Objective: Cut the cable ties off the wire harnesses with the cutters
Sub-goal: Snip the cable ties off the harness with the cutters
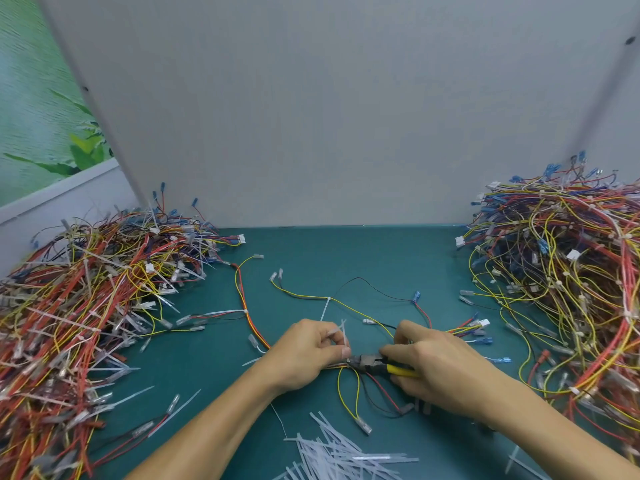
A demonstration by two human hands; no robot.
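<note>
Right hand is wrapped around the yellow handles of the cutters - fingers curled, thumb on top - with the dark nose pointing left, right up against the left thumb. Left hand is curled around the wire harness, pinching the bundle at the spot where a white cable tie sticks up past its fingers. The cutter tip sits at that tie's base, but I honestly can't tell if the blades are closed on it or just touching (too small and half hidden by the thumb).

The harness itself is spread over the middle of the green mat: an orange-red bundle runs away up-left, thin yellow and black leads fan out behind the hands, and a few loops hang down toward the near edge. Another tie is on it further back, tail pointing down.

Left pile is a big tangle of harnesses with long tie tails poking out everywhere. Right pile is another heap - same wire colours. A scatter of cut tie strips lies at the near edge between the forearms. A plain white panel stands behind the mat.
</note>
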